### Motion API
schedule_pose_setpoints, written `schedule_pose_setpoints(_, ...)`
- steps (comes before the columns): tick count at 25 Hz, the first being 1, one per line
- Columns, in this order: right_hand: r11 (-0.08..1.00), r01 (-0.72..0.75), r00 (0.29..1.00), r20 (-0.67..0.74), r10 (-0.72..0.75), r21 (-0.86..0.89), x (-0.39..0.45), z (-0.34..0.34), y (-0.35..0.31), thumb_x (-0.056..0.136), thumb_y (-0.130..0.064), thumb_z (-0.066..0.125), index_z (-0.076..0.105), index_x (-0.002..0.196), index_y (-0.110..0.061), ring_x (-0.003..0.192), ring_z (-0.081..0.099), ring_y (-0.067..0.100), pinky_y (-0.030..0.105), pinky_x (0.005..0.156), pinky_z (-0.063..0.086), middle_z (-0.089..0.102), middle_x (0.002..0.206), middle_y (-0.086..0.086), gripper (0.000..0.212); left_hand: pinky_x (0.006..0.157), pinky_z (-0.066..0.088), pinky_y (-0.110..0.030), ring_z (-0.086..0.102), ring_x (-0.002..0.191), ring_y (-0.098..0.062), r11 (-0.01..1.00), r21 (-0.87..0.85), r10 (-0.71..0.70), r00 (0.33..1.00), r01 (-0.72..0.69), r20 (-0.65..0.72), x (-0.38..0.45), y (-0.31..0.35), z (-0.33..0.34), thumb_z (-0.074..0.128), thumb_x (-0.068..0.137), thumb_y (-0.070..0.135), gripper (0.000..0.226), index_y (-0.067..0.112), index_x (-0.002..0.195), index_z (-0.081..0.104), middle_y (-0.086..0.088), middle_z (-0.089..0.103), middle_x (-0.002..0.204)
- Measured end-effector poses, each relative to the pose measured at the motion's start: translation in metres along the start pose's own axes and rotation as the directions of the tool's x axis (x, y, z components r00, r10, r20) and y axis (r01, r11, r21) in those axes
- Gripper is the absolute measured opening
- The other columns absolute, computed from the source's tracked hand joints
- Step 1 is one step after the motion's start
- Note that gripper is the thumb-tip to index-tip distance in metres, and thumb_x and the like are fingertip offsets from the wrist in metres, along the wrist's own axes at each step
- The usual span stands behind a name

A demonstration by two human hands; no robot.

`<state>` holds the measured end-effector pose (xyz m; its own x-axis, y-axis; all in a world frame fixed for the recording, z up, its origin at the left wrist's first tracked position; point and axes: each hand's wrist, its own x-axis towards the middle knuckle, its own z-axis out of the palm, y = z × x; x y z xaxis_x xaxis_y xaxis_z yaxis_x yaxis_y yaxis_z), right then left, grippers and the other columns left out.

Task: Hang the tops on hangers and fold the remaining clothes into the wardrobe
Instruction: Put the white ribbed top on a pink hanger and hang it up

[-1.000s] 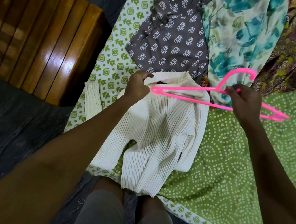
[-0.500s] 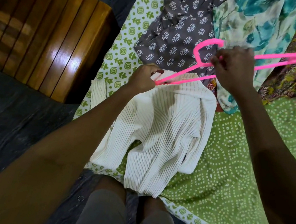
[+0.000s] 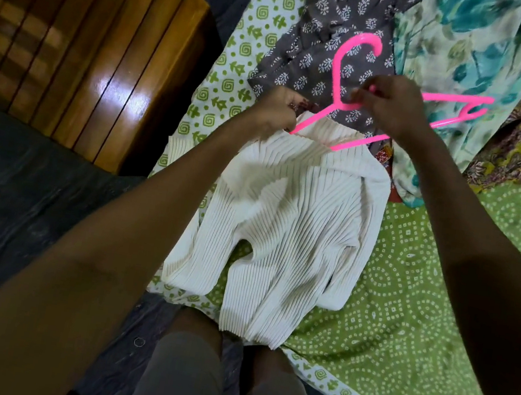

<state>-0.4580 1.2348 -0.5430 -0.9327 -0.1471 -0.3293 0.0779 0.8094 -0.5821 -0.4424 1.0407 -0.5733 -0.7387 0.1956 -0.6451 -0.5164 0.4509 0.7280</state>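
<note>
Hanger [image 3: 345, 74] end newly inside collar — beside left fingers [image 3: 286, 108]

We are in a home, most likely a bedroom. We see a bed spread with a green cotton sheet printed in white dotted rings [image 3: 424, 289], with household clothes laid out on it: a grey printed top [image 3: 323, 37], a pale floral garment in teal [image 3: 478, 44] and a white ribbed knit top [image 3: 296, 223]. Beside the bed stands a polished brown wooden piece of furniture [image 3: 89, 46] on a dark stone floor [image 3: 16, 194].
</note>
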Motion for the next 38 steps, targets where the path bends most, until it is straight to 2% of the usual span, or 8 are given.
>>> schedule_pose_setpoints(5,0.996,-0.036,0.999,0.006,0.037,-0.083,0.011,-0.018,-0.008,0.087,-0.027,0.06,0.072,0.102,-0.009,0.08,0.05,0.019,0.027,0.063,0.03,0.058,0.071,0.014,0.026,0.076,0.049,-0.03,0.054,0.095,-0.017,0.996,0.084,0.009,0.998,-0.014,0.055,-0.001,0.013,-0.004,0.05,0.074,-0.022,0.055,-0.001,0.125,0.056,-0.01,0.062,0.11)
schedule_pose_setpoints(10,0.998,-0.054,0.979,0.198,0.046,0.035,0.003,0.042,-0.021,0.089,-0.028,0.061,0.07,0.106,-0.01,0.085,0.054,0.02,0.028,0.063,0.031,0.066,0.092,0.02,0.027,0.046,0.037,-0.013,0.05,0.062,-0.004,0.999,-0.009,0.04,0.999,-0.04,0.015,-0.006,0.021,-0.003,0.048,0.074,-0.021,0.039,0.005,0.098,0.062,0.0,0.054,0.072)
schedule_pose_setpoints(16,0.968,-0.155,0.978,0.171,0.121,0.199,-0.003,0.047,-0.002,0.088,-0.02,0.06,0.071,0.103,-0.005,0.089,0.062,0.031,0.033,0.072,0.043,0.068,0.097,0.017,0.023,0.073,0.05,-0.017,0.058,0.085,-0.012,0.995,-0.099,0.024,0.994,-0.013,0.11,-0.017,-0.033,-0.022,0.056,0.081,-0.01,0.039,0.003,0.117,0.057,-0.002,0.061,0.091)
schedule_pose_setpoints(19,0.978,-0.136,0.977,0.183,0.107,0.156,0.0,0.049,-0.001,0.089,-0.022,0.059,0.071,0.107,-0.007,0.088,0.061,0.024,0.033,0.077,0.045,0.069,0.099,0.018,0.026,0.072,0.045,-0.024,0.056,0.073,-0.007,1.0,0.019,0.016,0.993,-0.018,0.118,-0.029,-0.061,-0.028,0.063,0.085,0.004,0.007,0.011,0.082,0.063,-0.003,0.059,0.076)
schedule_pose_setpoints(22,0.988,-0.107,0.979,0.188,0.085,0.115,0.002,0.057,-0.009,0.09,-0.021,0.058,0.068,0.112,-0.007,0.092,0.059,0.021,0.03,0.078,0.041,0.068,0.099,0.016,0.028,0.049,0.026,-0.014,0.031,0.045,0.004,0.994,0.031,0.098,0.992,-0.101,0.076,-0.038,-0.061,-0.011,0.055,0.093,0.008,0.037,0.018,0.06,0.04,0.008,0.031,0.056)
schedule_pose_setpoints(27,0.99,-0.049,0.976,0.215,0.019,0.134,-0.01,0.077,-0.024,0.089,-0.019,0.058,0.065,0.097,0.002,0.094,0.058,0.027,0.032,0.077,0.038,0.065,0.094,0.017,0.024,0.054,0.031,-0.011,0.044,0.049,0.013,0.982,0.043,0.187,0.982,-0.186,-0.02,-0.037,-0.052,0.008,0.052,0.094,0.006,0.013,0.002,0.103,0.061,0.014,0.043,0.065)
schedule_pose_setpoints(34,0.979,-0.127,0.988,0.069,0.139,-0.159,-0.021,0.025,0.049,0.081,-0.026,0.056,0.069,0.1,-0.009,0.095,0.062,0.034,0.041,0.088,0.041,0.068,0.094,0.019,0.029,0.082,0.039,-0.021,0.051,0.091,-0.012,0.993,-0.085,0.069,0.979,-0.086,-0.19,-0.031,-0.062,0.004,0.052,0.092,0.009,0.021,0.007,0.11,0.063,-0.004,0.06,0.099)
schedule_pose_setpoints(38,0.995,0.004,0.994,0.11,0.006,-0.096,-0.019,0.05,0.035,0.085,-0.014,0.056,0.068,0.091,0.0,0.087,0.06,0.036,0.036,0.072,0.036,0.065,0.087,0.025,0.02,0.065,0.036,-0.024,0.048,0.069,-0.011,1.0,0.0,0.025,0.972,-0.026,-0.232,-0.029,-0.049,0.019,0.049,0.091,0.011,0.008,0.008,0.095,0.056,-0.007,0.055,0.085)
